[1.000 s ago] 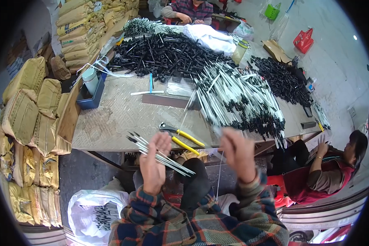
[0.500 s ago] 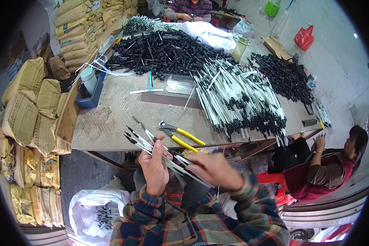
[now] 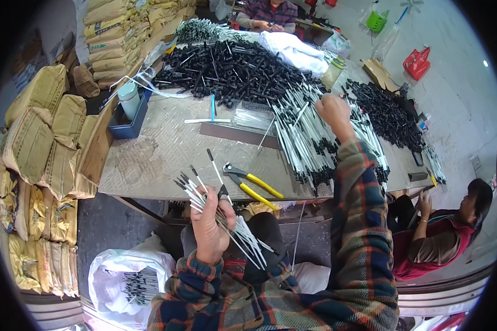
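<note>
Item: bundle of thin white rods (image 3: 226, 220) with black tips, held low in the middle of the frame, fanning up-left and down-right out of my left hand (image 3: 211, 227). I judge them light, stiff and smooth enough to slide apart, so I grip mid-length, fingers wrapped tight around the whole sheaf. Look: slim pale shafts, small dark caps, ends uneven. My right hand (image 3: 330, 110) is up right of centre over the big heap of like rods (image 3: 309, 138) on the table (image 3: 149, 160); its fingers look curled, but whether they pinch anything I cannot tell. Yellow-handled pliers (image 3: 254, 185) lie just beyond the bundle.
</note>
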`<state>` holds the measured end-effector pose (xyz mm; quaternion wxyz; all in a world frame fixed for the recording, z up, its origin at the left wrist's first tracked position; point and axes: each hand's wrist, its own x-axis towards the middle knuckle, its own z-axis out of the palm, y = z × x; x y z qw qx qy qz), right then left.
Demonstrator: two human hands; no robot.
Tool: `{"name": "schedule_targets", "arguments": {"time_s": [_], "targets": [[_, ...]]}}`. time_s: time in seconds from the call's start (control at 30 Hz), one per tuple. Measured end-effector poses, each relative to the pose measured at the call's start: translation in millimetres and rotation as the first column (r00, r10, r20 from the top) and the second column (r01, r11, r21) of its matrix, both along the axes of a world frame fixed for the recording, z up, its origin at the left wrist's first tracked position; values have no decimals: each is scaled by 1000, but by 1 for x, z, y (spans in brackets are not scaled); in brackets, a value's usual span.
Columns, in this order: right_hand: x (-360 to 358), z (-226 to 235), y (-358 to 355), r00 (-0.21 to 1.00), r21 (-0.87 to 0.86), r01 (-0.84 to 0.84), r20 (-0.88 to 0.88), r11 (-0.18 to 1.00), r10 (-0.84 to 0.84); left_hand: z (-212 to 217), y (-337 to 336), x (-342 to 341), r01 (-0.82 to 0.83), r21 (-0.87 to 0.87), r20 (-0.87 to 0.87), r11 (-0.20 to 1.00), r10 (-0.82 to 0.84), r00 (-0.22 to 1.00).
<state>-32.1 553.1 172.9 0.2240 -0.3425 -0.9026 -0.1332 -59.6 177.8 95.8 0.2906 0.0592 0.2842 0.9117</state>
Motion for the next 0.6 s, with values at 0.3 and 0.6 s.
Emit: {"name": "schedule_targets", "arguments": {"time_s": [0.3, 0.6], "targets": [[50, -11, -19, 967, -60, -146, -221, 987, 129, 0, 8, 20, 362, -13, -115, 932, -361, 926], [42, 46, -86, 741, 37, -361, -595, 932, 310, -6, 12, 28, 402, -124, -80, 907, -413, 907]]}}
